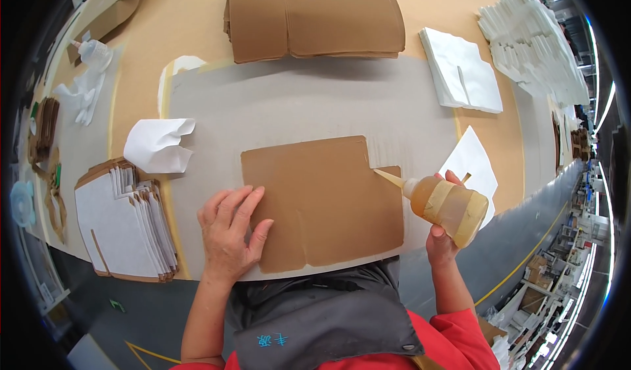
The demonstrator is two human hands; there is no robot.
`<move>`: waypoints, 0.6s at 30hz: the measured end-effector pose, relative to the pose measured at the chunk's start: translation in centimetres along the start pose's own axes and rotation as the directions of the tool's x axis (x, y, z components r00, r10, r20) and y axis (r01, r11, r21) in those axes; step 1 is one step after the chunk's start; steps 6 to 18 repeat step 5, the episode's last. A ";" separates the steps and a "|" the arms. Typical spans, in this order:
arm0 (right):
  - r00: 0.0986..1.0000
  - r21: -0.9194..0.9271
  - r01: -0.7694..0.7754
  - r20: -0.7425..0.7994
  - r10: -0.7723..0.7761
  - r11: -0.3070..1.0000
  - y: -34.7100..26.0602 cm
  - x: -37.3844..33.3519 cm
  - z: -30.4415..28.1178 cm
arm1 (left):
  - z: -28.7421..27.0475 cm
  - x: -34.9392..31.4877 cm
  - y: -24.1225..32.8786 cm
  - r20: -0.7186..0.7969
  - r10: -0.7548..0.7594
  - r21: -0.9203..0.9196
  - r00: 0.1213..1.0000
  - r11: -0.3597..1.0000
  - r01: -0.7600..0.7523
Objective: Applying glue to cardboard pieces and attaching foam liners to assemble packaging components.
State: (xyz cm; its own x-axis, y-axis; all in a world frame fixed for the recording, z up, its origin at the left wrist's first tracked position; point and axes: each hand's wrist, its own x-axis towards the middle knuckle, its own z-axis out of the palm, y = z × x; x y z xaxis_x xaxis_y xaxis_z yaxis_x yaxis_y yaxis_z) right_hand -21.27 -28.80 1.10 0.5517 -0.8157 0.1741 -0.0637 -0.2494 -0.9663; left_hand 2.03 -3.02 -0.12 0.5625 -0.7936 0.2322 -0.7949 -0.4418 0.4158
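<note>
Closest to the lens, I am seeing a grey apron (315, 320) over red sleeves, hanging just below the near edge of the brown cardboard blank (322, 202), which I am taking as my landmark. That blank is lying flat on a grey work mat (296, 103) in the middle of the bench. My left hand (230, 235) is resting palm down on the blank's near left corner, fingers spread and flat, pressing rather than gripping anything. My right hand (444, 235) is sitting just off the blank's right edge, fingers wrapped fully around an amber glue bottle (450, 205); the bottle is tilting with its pale nozzle (389, 178) pointing left and touching the blank's upper right flap. Behind the bottle, right of the blank, a white sheet (470, 159) is lying on the mat. Left of the blank, a crumpled white paper piece (158, 145) is lying near a fanned stack of white-faced blanks (121, 222). Beyond the blank's far edge, a stack of brown cardboard (312, 15) is sitting well apart from it. Far right of the blank, a pile of white sheets (460, 71) is lying beside a long row of white pieces (536, 44).
</note>
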 end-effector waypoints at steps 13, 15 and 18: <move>0.998 -0.086 -0.063 -0.013 0.062 0.994 0.0 0.1 -2.1 | 0.0 -0.1 0.0 0.011 -0.003 0.000 1.000 1.000 0.003; 0.998 -0.086 -0.063 -0.013 0.062 0.994 0.0 0.1 -2.1 | 0.0 -0.1 0.0 0.011 -0.003 0.000 1.000 1.000 0.003; 0.998 -0.086 -0.063 -0.013 0.062 0.994 0.0 0.1 -2.1 | 0.0 -0.1 0.0 0.011 -0.003 0.000 1.000 1.000 0.003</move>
